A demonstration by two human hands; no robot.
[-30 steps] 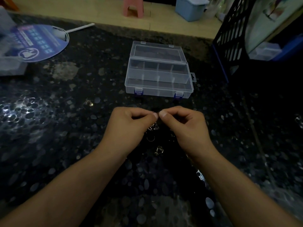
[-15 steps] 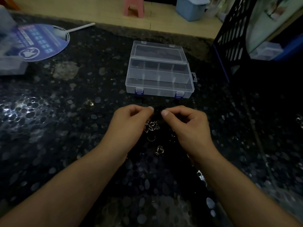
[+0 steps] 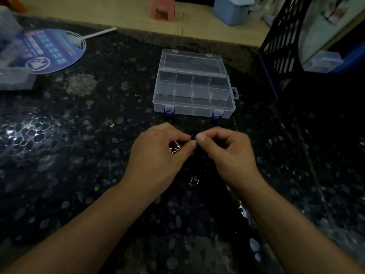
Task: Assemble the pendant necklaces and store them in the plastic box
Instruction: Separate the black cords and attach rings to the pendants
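My left hand (image 3: 156,155) curls over small silver pendants (image 3: 174,148) and pinches a thin dark cord at its fingertips. My right hand (image 3: 227,153) pinches the same dark cord (image 3: 193,135) right beside it, thumb tips almost touching. Both hands hover low over the dark speckled table (image 3: 79,155). A loose silver pendant (image 3: 193,180) lies on the table between my wrists. Another small metal piece (image 3: 112,125) lies to the left. The clear plastic compartment box (image 3: 193,89) stands open just beyond my hands, lid flat behind it, its compartments looking empty.
A blue round hand fan (image 3: 45,50) lies at the far left beside a clear plastic container (image 3: 11,76). A black lattice rack (image 3: 280,42) stands at the right edge. Beyond the table are a pink stool (image 3: 163,8) and a light blue bin (image 3: 233,8).
My hands separated slightly half a second ago, then came back together. The silver pendants have been drawn up under my left fingers. The box has not moved.
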